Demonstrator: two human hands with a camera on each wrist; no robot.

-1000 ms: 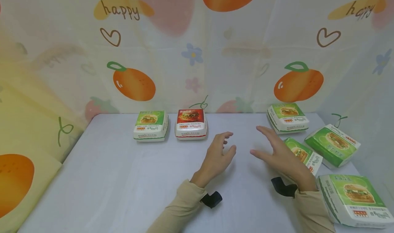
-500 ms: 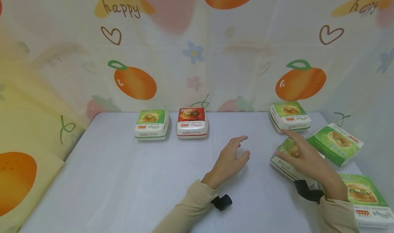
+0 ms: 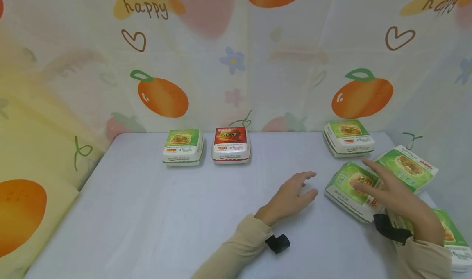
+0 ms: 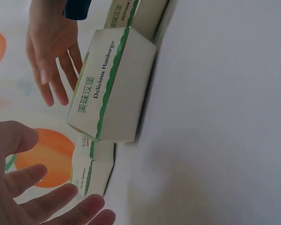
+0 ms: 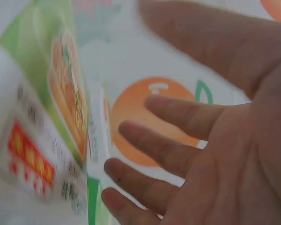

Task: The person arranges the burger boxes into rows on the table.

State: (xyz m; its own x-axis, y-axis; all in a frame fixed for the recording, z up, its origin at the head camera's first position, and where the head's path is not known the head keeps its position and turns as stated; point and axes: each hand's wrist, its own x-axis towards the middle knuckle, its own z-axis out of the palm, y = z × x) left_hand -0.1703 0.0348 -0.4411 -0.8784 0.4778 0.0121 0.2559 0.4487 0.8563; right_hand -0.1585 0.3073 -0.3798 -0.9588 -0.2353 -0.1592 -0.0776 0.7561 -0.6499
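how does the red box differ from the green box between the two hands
Colour: the red box has a red top panel, the green box a green one.
Pose: the red box sits roughly square to the back edge of the table; the green box is turned at an angle.
Shared: both are white-bodied with a burger picture on top.

Burger boxes (image 3: 345,196): smooth printed paperboard, slightly glossy | tabletop covering (image 3: 155,213): matt, smooth, cloth-like | backdrop (image 3: 210,78): lightly creased printed cloth | sleeves (image 3: 237,244): plain matt cloth
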